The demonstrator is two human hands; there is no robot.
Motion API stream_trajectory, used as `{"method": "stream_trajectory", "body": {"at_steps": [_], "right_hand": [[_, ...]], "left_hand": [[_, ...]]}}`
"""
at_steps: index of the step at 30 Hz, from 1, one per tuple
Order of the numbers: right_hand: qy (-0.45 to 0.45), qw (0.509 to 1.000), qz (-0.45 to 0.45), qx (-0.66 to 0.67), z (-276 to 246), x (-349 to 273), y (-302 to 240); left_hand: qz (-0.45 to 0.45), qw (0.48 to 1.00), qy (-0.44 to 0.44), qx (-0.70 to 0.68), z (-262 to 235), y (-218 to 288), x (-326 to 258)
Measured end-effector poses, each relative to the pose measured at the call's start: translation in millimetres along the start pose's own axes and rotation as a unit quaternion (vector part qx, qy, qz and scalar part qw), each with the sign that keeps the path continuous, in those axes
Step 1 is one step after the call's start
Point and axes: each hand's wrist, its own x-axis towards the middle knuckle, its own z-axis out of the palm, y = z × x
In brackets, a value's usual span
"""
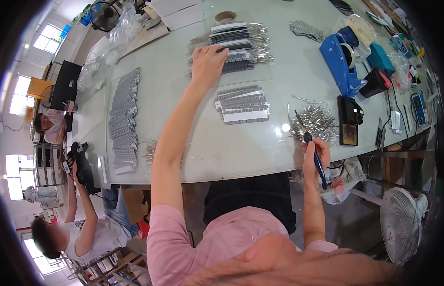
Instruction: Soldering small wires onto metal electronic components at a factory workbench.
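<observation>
My left hand reaches to a row of dark and white strips with thin silvery wires fanning out on both sides. Its fingers are bent around the end of a dark strip, and the fingertips are partly hidden. In my right hand is a soldering iron with a dark blue handle, its tip slanting up to the left over a pile of silvery wires. Several grey and white strips lie between my hands.
A long bundle of grey strips lies on the left. Tape sits at the far end. On the right stand a blue tape dispenser, a black soldering stand and a dark cup. A co-worker sits at left.
</observation>
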Motion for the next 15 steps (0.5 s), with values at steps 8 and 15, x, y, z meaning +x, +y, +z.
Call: {"method": "stream_trajectory", "body": {"at_steps": [8,15], "right_hand": [[-0.011,0.999,-0.025,-0.022,-5.9,0.0,-4.4],[-0.003,1.000,-0.020,-0.019,-1.0,-1.4,-10.5]], "left_hand": [[0.009,0.977,-0.207,-0.043,-64.7,99.7,-79.2],[-0.051,0.947,-0.300,-0.100,-123.9,158.8,-150.3]]}}
